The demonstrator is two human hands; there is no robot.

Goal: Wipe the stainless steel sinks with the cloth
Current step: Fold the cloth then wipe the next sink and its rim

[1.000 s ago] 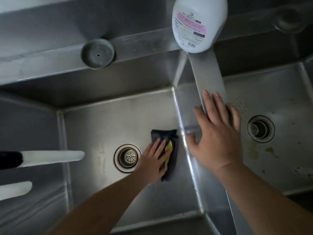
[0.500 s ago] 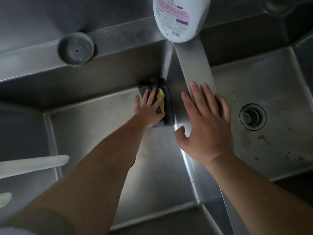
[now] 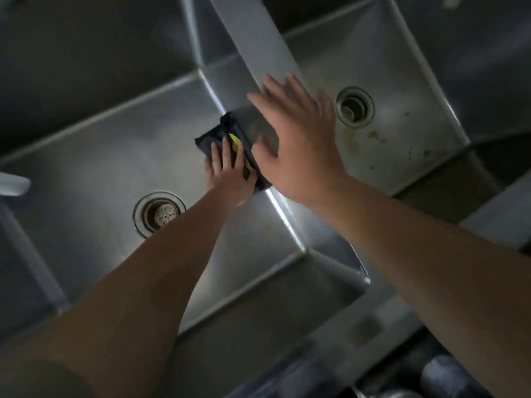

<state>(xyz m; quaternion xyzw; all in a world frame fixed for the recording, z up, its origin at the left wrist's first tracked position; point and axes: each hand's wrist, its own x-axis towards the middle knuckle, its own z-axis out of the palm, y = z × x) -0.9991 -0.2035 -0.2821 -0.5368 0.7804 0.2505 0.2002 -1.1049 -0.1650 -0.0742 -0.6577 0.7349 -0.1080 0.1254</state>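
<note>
Stainless steel fills nearly the whole view: two sink basins sit side by side, split by a narrow divider (image 3: pixel 258 44) that runs from the top edge down to the front rim. On the floor of the left basin (image 3: pixel 94 165) is a round drain (image 3: pixel 159 213) with a perforated strainer seated in it, and the dark cloth (image 3: pixel 230 136), a yellow-green patch showing on it, lies pressed against the divider-side wall just above the floor. Flat on that cloth is the left hand (image 3: pixel 230 173), fingers straight and spread over it, pushing it into the wall rather than gripping it. Over in the right basin (image 3: pixel 402 133), an open drain (image 3: pixel 355 106) is set in the floor, with yellowish stains and dark specks scattered around it. Spread wide and flat, the right hand (image 3: pixel 298 139) rests palm-down on top of the divider and holds nothing. It covers the cloth's right edge, so how far the cloth reaches up the wall cannot be told. At the left edge a pale shape (image 3: pixel 13 183) is cut off by the frame, too little of it showing to name. Blurred rounded objects (image 3: pixel 439 374) at the bottom right are too dark and soft to make out, and both forearms run out of the lower frame.
</note>
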